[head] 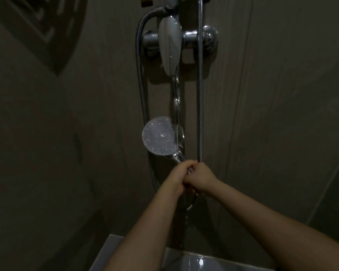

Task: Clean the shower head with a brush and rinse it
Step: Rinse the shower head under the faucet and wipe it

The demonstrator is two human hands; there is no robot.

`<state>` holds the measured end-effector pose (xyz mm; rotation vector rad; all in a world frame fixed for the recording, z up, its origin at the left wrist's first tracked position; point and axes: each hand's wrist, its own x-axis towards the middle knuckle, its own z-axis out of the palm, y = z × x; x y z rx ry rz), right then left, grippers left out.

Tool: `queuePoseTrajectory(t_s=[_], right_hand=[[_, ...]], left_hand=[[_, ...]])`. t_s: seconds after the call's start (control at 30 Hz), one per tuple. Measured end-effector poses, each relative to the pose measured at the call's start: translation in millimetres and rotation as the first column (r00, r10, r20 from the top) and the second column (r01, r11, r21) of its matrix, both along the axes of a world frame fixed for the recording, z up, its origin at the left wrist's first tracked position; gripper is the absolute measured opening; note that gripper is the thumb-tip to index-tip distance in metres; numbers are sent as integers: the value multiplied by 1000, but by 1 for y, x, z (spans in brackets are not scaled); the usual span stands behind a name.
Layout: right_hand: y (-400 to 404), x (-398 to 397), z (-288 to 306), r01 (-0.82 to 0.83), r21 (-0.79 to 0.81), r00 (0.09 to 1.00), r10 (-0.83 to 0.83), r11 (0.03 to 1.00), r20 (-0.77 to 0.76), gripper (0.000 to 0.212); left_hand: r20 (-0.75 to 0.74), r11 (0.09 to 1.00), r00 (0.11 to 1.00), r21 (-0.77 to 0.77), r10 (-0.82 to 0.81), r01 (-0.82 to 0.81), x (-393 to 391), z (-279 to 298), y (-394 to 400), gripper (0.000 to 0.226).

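Both hands close round the chrome handle (181, 160) of the shower head (160, 136): the left hand (179, 176) wraps it from the left, the right hand (201, 178) from the right, knuckles touching, fingers curled tight so that only a sliver of handle shows between them. The shower head stands just above the fists, its round nozzle face turned toward the camera, held under the stream (176, 98) that falls from the spout (169, 45) of the wall tap (207, 39). Water strikes its right edge and runs down past the hands. Wet chrome and plastic will likely be slippery, so the handle is the sensible place to hold; the head itself looks light and rigid, though the hose (200, 94) running up from the right hand will tug and twist against any turn. No brush is visible, so this reads as the rinse. Below, a white basin (114, 249) catches the runoff; a shallow wet sheen shows inside, how deep is unclear.
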<state>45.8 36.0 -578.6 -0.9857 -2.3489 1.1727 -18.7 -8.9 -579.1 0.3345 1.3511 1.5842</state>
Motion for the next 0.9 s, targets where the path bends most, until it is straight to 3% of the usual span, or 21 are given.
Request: queuePoseTrajectory(t_s=[0.03,0.1,0.17,0.23,0.3,0.4,0.47,0.53,0.6,0.67,0.8,0.9], right_hand=[[0,1,3,-39,86,999,38,995,14,5],[-1,1,7,-80,201,997,74,976,36,22],[-1,1,5,-57,234,998,61,971,-10,27],[1,2,-1,-26,240,998,38,971,-44,27],[5,3,-5,-82,139,995,88,987,-42,24],[5,7,-6,-238,-170,971,230,956,-64,16],[3,4,-6,-267,-310,964,256,913,-75,20],[0,-2,-7,-288,-339,955,293,896,-36,28],[-1,-10,-7,-339,-268,928,367,902,60,34],[-4,-16,-4,-366,-279,903,411,888,125,32],[-3,-24,5,-295,-468,901,405,833,153,42],[-7,-28,2,-259,-583,950,312,770,-11,19]], left_hand=[[40,999,999,35,31,-33,0,0,-1,20],[91,993,994,93,61,-69,-2,-1,-6,13],[49,991,996,107,74,-78,-4,-2,-8,12],[-13,983,989,110,150,-148,-6,-2,-8,29],[-14,960,969,134,248,-244,-9,-1,-7,33],[21,925,936,142,352,-351,-10,0,-6,14],[-111,926,922,109,372,-360,-9,0,-7,6],[-265,924,886,82,381,-373,-12,-1,-9,7],[-391,924,840,91,376,-372,-17,-2,-10,6],[-440,924,815,132,379,-358,-20,-1,-14,7],[-301,941,892,141,336,-307,-33,-1,-21,11],[-134,948,949,184,285,-259,-43,-4,-24,8]])
